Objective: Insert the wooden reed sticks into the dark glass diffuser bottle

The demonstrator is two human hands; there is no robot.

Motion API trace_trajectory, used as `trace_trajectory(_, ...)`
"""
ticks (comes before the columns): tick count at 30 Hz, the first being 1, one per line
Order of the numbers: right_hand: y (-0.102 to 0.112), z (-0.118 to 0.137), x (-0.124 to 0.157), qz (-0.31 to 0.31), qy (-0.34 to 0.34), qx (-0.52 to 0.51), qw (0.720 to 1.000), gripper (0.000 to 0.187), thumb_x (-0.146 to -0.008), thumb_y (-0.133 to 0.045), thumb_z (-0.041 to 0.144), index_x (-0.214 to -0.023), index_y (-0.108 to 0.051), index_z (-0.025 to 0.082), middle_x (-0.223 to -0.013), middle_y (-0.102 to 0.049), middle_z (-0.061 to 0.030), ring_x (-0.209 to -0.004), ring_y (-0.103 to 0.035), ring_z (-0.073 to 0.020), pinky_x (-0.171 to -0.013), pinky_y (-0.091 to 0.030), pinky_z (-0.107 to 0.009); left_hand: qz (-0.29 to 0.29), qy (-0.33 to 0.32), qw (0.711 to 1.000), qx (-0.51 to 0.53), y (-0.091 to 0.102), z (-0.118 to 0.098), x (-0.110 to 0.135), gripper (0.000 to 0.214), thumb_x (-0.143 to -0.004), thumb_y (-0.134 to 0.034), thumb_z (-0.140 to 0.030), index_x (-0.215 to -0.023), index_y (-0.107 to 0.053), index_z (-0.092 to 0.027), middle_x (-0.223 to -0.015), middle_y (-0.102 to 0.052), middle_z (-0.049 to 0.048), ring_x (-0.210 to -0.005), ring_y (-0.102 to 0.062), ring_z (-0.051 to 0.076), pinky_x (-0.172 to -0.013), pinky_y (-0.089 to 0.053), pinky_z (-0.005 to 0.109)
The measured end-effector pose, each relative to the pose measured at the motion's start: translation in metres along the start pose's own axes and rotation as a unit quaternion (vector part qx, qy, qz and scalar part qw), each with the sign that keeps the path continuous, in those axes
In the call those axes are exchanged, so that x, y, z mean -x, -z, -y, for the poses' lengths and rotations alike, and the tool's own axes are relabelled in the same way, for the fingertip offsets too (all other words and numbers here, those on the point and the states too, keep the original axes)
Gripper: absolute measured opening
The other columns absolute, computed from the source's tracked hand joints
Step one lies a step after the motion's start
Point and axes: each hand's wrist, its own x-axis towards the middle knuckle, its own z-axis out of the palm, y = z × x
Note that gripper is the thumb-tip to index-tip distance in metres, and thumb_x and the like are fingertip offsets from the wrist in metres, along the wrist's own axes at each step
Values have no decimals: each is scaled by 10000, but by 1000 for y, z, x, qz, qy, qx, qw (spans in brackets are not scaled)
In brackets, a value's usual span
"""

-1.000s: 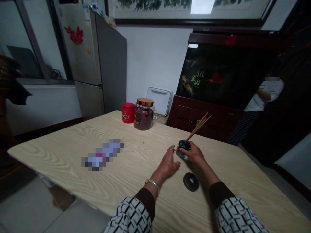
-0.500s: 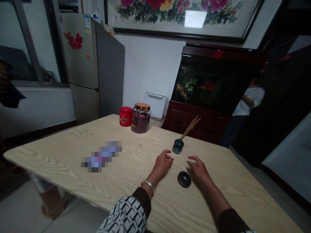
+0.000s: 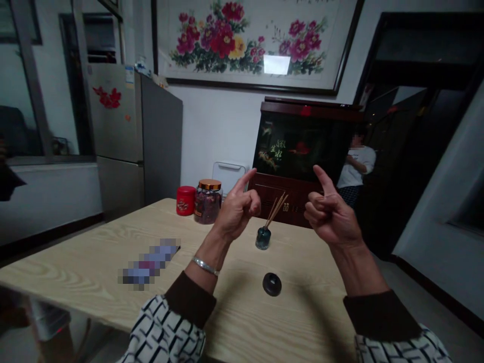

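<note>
My left hand (image 3: 240, 205) is raised over the table, its index finger pointing up and the other fingers curled in, with nothing visible in it. Opposite it, my right hand (image 3: 333, 212) makes the same shape, also holding nothing I can see. Between and beyond them stands a reed diffuser (image 3: 263, 238), a small dark teal glass bottle with several thin sticks leaning right. Nearer to me, a round black disc (image 3: 272, 289) with a hole or dip in its middle lies flat on the table. Neither hand touches either thing.
On the pale wooden table (image 3: 242, 343) stand a red canister (image 3: 185, 204) and a copper-lidded jar (image 3: 207, 207); a blurred bluish item (image 3: 147, 267) lies at left. Behind are a fridge (image 3: 161, 141), an aquarium (image 3: 291, 146) and a person in a white top (image 3: 359, 166).
Both hands have risen from near the tabletop beside the diffuser and the disc, and their index fingers now point up. The view has tilted up and shifted.
</note>
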Motion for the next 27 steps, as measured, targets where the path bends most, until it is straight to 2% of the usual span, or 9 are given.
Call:
trace_trajectory(3,-10,13,4,19,29,-18,999,774,-721,-528,142,-1437,-394,406,-567,-241,105,-429,-132,-77,-377,-216,-158,33,-25,997,70,-14,-21,0,815,-723,-522,-22,-1485,-326,-233,-488,-376,-109,-465,-345,77,-507,-296,200)
trace_trajectory(5,-13,11,12,26,35,-46,998,783,-727,-521,145,-1451,-376,408,-559,-230,108,-432,-97,-78,-372,-211,-152,38,-31,992,113,-17,-22,7,807,-726,-516,-20,-1481,-339,-242,-476,-306,-110,-452,-293,80,-489,-264,202)
trace_trajectory(11,-3,-33,45,27,0,-168,985,825,-738,-487,127,-1498,-295,387,-547,-201,119,-434,-23,-75,-357,-134,-139,36,13,980,196,2,13,42,840,-699,-519,-5,-1489,-334,-223,-470,-190,-106,-458,-164,91,-473,-183,222)
trace_trajectory(15,6,-55,51,23,-19,-211,977,831,-736,-484,129,-1504,-284,373,-552,-184,119,-428,-15,-70,-362,-92,-148,10,28,976,215,17,34,56,852,-694,-520,1,-1491,-331,-233,-473,-168,-104,-464,-124,94,-476,-157,230)
trace_trajectory(21,13,-62,44,21,-21,-205,978,837,-727,-500,129,-1495,-294,388,-550,-175,121,-425,-16,-69,-363,-76,-159,-6,31,974,223,26,43,55,864,-688,-523,8,-1492,-331,-243,-475,-151,-102,-458,-139,93,-482,-159,234)
trace_trajectory(27,16,-66,44,13,-26,-178,984,811,-716,-542,142,-1466,-351,382,-555,-165,123,-427,-5,-64,-364,-60,-165,-18,36,973,228,34,49,54,860,-704,-526,14,-1494,-324,-260,-468,-182,-103,-443,-222,89,-487,-206,226)
